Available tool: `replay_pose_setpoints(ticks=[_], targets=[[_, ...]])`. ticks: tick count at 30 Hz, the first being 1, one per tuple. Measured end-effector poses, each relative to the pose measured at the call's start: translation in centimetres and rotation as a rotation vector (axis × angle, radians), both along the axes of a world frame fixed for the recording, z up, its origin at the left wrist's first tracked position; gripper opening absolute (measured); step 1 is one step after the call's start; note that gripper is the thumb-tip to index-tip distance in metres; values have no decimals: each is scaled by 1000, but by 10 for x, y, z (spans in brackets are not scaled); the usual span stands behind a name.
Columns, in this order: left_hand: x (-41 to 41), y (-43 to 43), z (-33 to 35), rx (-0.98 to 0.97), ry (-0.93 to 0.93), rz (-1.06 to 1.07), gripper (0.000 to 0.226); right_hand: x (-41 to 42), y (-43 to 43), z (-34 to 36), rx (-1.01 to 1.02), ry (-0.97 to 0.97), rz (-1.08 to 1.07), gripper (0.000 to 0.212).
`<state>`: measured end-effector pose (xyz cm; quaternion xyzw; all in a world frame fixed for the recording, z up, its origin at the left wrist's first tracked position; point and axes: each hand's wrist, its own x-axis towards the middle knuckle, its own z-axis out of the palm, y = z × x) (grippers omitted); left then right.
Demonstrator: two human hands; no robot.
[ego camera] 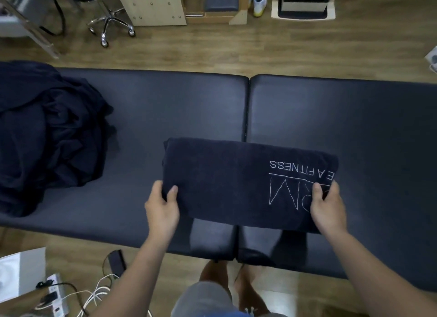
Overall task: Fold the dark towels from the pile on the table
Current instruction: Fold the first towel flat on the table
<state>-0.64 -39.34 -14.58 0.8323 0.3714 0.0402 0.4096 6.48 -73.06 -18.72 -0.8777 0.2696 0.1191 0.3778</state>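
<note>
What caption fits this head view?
Left hand and right hand grip a folded dark towel over the padded table, pile nearby.

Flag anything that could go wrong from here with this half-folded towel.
The left hand and right hand pinch only the near corners of the towel, so its middle may sag and the layers slip out of line. The near edge seems lifted, close to the front edge of the table; released now, the towel might slide off toward the floor.

dim, even indoor light; wide-angle bending and blur at edges
</note>
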Motion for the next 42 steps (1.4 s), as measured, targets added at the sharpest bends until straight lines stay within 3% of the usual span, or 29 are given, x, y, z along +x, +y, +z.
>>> replay_pose_setpoints(ticks=[2, 4, 7, 11, 14, 17, 20, 23, 25, 27, 30, 34, 37, 42], targets=[[10, 6, 10, -267, -101, 94, 19, 5, -6, 2, 10, 5, 15, 27], [7, 17, 5, -476, -73, 138, 19, 9, -13, 1, 34, 25, 29, 23], [-5, 38, -18, -389, 182, 60, 20, 13, -16, 0, 118, 78, 18, 23], [27, 44, -4, -235, 281, -19, 33, 18, -21, -2, 223, 123, -160, 54], [47, 39, 1, -442, 291, 69, 45, 16, -27, -9, 247, 183, -228, 57], [48, 34, -9, -500, 426, 12, 83, 16, -30, -14, 316, 266, -269, 62], [50, 39, -8, -594, 438, 64, 82, 19, -32, -16, 363, 337, -249, 71], [42, 52, -14, -781, 400, 81, 102, 20, -25, -1, 357, 376, -181, 55], [32, 60, -28, -753, 387, 52, 107, 16, -23, 5, 285, 390, -125, 53], [27, 62, -31, -717, 365, -5, 102, 6, -22, 6, 224, 424, -100, 60], [31, 55, -16, -837, 400, -80, 89, -12, -18, 10, 200, 441, -108, 60], [48, 37, -3, -745, 355, -149, 46, -32, -11, 20, 146, 369, -165, 52], [65, 22, 1, -707, 281, -171, 41, -53, -13, 30, 36, 274, -164, 41], [88, -12, 13, -664, 306, -363, 35, -93, -25, 54, -26, 120, -211, 28]])
